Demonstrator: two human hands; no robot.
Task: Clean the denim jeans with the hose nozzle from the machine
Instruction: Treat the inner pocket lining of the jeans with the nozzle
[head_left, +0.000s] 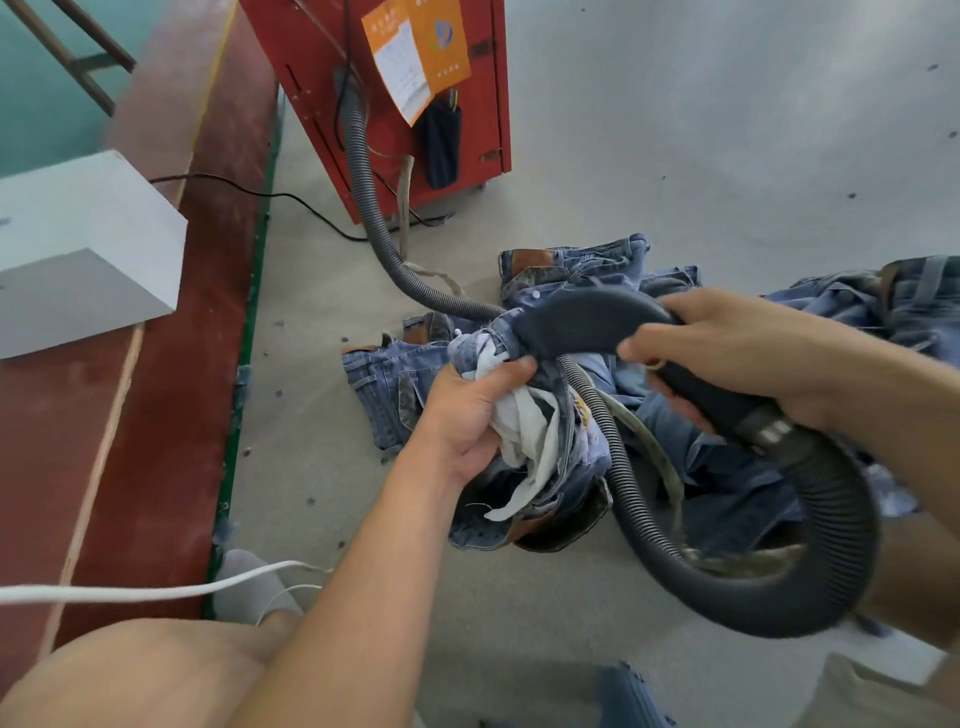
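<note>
The left hand (467, 415) bunches the inside-out blue denim jeans (545, 447) on the grey concrete floor (727, 156), steadying them so the right hand (727, 353), gripping the curved black plastic hose nozzle (587, 322), can work its tip against the cloth.

Left hand (470, 415) grips jeans (545, 447) (bunched); right hand (727, 348) holds nozzle (587, 322).

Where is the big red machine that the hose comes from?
The red machine stands on the grey floor at the top of the head view, left of centre, beyond the pile of jeans. The grey hose runs down from it.
</note>
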